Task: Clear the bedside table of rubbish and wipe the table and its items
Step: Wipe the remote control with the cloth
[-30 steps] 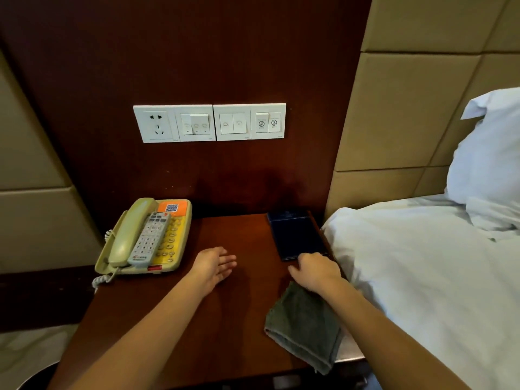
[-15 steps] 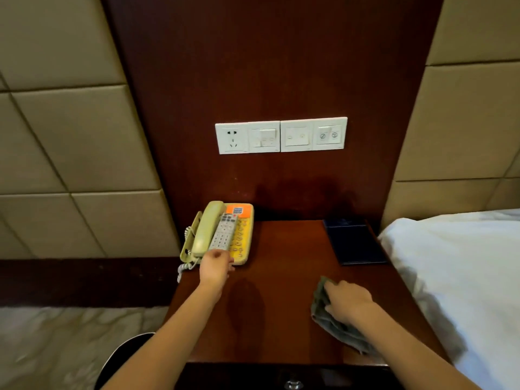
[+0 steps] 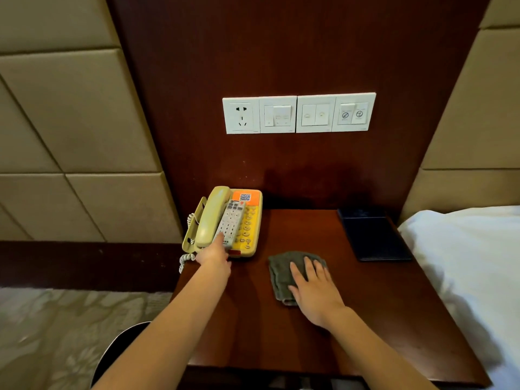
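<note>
Where the upper left of the frame is filled by tan padded wall panels (image 3: 70, 122), a patterned carpet (image 3: 50, 333) is seen below them at the lower left, and a dark round object (image 3: 118, 347), too cropped to be identified, is cut off near the bottom edge. Just right of these, the dark wooden bedside table (image 3: 380, 319) is set against a dark wood wall panel. At the table's far left corner a yellow telephone (image 3: 250, 235) is placed, with its cream handset (image 3: 211, 218) in the cradle and its coiled cord (image 3: 185, 260) hanging over the edge. A grey remote control (image 3: 232, 223) is laid lengthwise on the telephone's keypad, beside the handset. The near end of the remote control is reached by the left hand (image 3: 213, 254); one finger is laid on it, but whether it is pinched cannot be told. Above, at the centre of the frame, a row of white wall switches (image 3: 298, 114) with one socket is mounted. Below it, near the middle of the table, a folded grey cloth (image 3: 281, 274) is pressed flat under the right hand (image 3: 315, 288), whose fingers are held straight and slightly spread. Further right, at the table's far right corner, a dark folder (image 3: 371, 235) is laid flat, well apart from the cloth. The right edge of the frame is taken up by a white bed sheet (image 3: 464, 263), touching the table's side.
</note>
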`<state>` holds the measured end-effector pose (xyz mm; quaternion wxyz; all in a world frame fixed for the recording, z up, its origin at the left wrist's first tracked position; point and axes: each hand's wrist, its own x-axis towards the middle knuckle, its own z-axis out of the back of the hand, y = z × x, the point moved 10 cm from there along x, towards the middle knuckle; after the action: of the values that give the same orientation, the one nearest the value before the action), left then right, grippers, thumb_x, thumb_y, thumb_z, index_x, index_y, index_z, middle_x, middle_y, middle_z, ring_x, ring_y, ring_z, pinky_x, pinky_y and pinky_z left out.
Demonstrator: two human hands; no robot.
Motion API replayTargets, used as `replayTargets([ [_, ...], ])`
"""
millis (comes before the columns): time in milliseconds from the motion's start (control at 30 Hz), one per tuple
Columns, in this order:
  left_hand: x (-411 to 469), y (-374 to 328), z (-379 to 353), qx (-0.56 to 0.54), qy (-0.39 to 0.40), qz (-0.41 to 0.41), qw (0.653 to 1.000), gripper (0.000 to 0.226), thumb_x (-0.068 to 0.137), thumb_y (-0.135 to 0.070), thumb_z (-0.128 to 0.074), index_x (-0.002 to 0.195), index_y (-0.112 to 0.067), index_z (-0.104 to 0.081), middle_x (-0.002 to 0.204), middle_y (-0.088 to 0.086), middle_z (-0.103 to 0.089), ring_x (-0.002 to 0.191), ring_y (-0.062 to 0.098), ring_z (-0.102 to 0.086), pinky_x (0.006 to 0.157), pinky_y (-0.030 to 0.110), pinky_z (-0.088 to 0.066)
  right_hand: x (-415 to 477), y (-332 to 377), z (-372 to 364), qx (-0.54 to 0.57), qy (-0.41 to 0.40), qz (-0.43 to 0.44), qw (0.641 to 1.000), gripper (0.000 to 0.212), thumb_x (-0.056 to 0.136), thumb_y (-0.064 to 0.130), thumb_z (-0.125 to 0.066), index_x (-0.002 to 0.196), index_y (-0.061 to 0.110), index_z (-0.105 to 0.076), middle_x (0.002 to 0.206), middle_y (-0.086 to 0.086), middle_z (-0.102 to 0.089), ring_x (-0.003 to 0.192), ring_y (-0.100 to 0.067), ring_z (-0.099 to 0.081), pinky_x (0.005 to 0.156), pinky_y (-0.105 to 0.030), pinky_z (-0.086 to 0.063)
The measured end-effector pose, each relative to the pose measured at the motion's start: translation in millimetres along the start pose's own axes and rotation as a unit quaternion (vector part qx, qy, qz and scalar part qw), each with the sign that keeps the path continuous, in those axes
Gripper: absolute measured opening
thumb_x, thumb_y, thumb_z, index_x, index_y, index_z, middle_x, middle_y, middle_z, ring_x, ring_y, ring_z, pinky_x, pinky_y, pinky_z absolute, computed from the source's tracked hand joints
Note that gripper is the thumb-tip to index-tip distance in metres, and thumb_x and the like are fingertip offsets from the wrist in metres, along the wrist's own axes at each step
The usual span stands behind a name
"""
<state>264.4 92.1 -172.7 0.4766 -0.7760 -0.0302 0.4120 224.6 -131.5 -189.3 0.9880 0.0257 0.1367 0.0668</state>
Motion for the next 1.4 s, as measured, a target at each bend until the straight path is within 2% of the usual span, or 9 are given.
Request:
replayTargets([
  [100,-7.1,-19.6,3.1,0.227,-0.081,-0.138,0.961,0.084,0.080,-0.035,-0.072,0.140,0.002,-0.025,0.142,0.021,-0.034,0.129,0.037,-0.039,0.104,0.045,-0.036,0.1,1.6,0.4,-0.003,-0.009,-0.002,1.000,0.058,0.103,0.042,-0.014,0.153,0.020,0.006,0.159,-0.015,0.011,0.146,-0.033,0.010,0.120,-0.043,0.001],
  [200,-28.1,-25.6,-15.0,0.471,-0.108,-0.280,0.829,0.076,0.082,-0.042,-0.068,0.133,0.000,-0.029,0.137,0.019,-0.035,0.128,0.035,-0.036,0.100,0.048,-0.034,-0.6,1.5,0.2,-0.006,-0.008,-0.007,1.000,0.058,0.103,0.042,-0.014,0.152,0.019,0.008,0.158,-0.015,0.013,0.146,-0.033,0.011,0.119,-0.043,0.001],
  [433,-34.3,-36.1,-29.4,0.584,-0.128,-0.335,0.728,0.059,0.087,-0.047,-0.058,0.126,-0.006,-0.041,0.132,0.015,-0.040,0.125,0.031,-0.037,0.099,0.044,-0.032,-0.7,3.7,1.3,0.006,0.017,-0.013,1.000,0.058,0.104,0.040,-0.018,0.153,0.018,0.005,0.158,-0.016,0.013,0.146,-0.035,0.009,0.120,-0.044,-0.003],
  [567,-44.8,-36.4,-28.6,0.520,-0.070,-0.368,0.768,0.053,0.087,-0.042,-0.060,0.129,-0.011,-0.050,0.125,0.012,-0.055,0.123,0.033,-0.043,0.100,0.043,-0.033,-6.0,6.6,10.4,-0.017,0.023,-0.001,1.000,0.054,0.105,0.030,-0.027,0.153,0.017,-0.006,0.159,-0.017,0.001,0.146,-0.036,-0.003,0.117,-0.046,-0.017],
  [700,-73.0,-24.3,-24.8,0.307,0.077,-0.315,0.895,0.063,0.084,-0.034,-0.068,0.137,-0.006,-0.047,0.126,0.010,-0.060,0.116,0.025,-0.056,0.094,0.030,-0.043,-26.4,7.5,20.7,-0.019,0.005,-0.012,1.000,0.051,0.102,0.014,-0.036,0.151,0.014,-0.023,0.157,-0.016,-0.017,0.143,-0.034,-0.021,0.107,-0.044,-0.036],
  [800,-95.4,-14.1,-20.6,0.187,0.161,-0.217,0.944,0.065,0.082,-0.031,-0.071,0.137,-0.006,-0.047,0.127,0.008,-0.060,0.105,0.017,-0.059,0.090,0.030,-0.048,-41.8,-21.2,38.6,0.179,-0.066,-0.066,0.979,0.036,0.101,0.019,-0.037,0.135,0.014,-0.051,0.134,-0.008,-0.055,0.119,-0.026,-0.053,0.093,-0.036,-0.048],
  [933,-149.7,-23.5,-17.6,0.093,0.269,-0.165,0.945,0.044,0.083,-0.021,-0.069,0.123,-0.005,-0.059,0.088,0.002,-0.064,0.078,0.009,-0.057,0.069,0.024,-0.044,-87.8,-84.3,94.9,0.528,-0.243,-0.170,0.795,0.038,0.101,0.025,-0.043,0.131,0.005,-0.055,0.131,-0.010,-0.058,0.120,-0.027,-0.053,0.094,-0.033,-0.042],
  [1033,-199.4,-32.3,-17.3,0.055,0.332,-0.161,0.928,0.030,0.085,-0.018,-0.066,0.112,-0.006,-0.065,0.089,0.005,-0.064,0.077,0.008,-0.057,0.067,0.022,-0.045,-140.9,-94.0,176.8,0.543,-0.415,-0.129,0.718,0.038,0.100,0.021,-0.046,0.132,0.001,-0.053,0.132,-0.013,-0.057,0.124,-0.029,-0.050,0.102,-0.035,-0.037],
  [1400,-339.3,-66.7,-10.2,-0.032,0.406,-0.228,0.884,0.020,0.088,0.001,-0.056,0.102,-0.006,-0.068,0.095,0.009,-0.073,0.090,0.019,-0.066,0.085,0.033,-0.050,-274.4,62.4,279.6,0.199,-0.516,0.231,0.800,0.043,0.095,0.029,-0.036,0.127,0.016,-0.060,0.137,0.008,-0.053,0.136,-0.006,-0.034,0.114,-0.034,-0.022],
])
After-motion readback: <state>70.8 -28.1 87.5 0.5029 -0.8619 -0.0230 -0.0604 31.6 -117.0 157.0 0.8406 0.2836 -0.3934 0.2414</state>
